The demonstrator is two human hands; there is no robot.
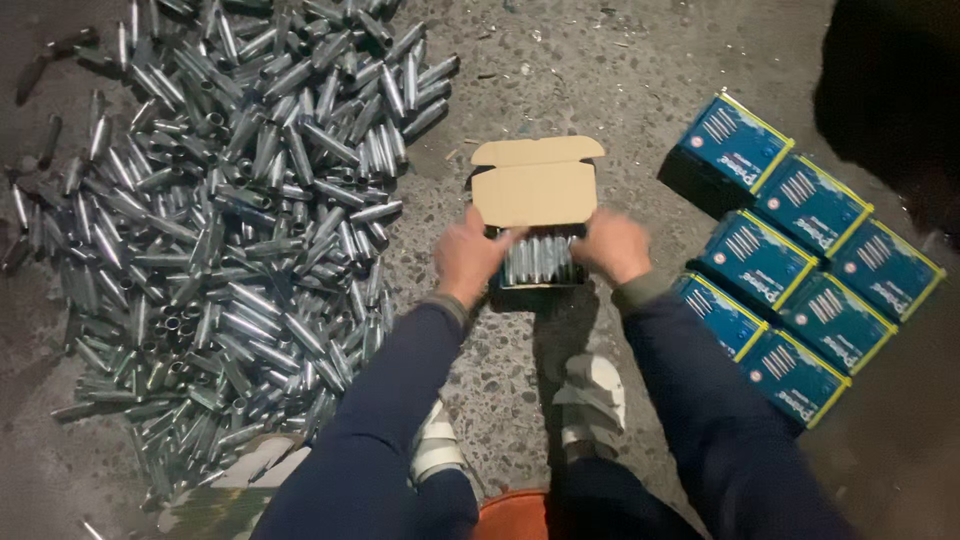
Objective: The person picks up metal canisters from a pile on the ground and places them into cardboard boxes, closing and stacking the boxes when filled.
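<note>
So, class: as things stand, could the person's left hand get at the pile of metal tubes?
Probably yes: the left hand rests on the open box, and the tube pile lies just beside it, with nothing between.

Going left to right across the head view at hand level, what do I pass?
Pile of metal tubes → left hand → open box of tubes → right hand → stacked blue boxes.
</note>
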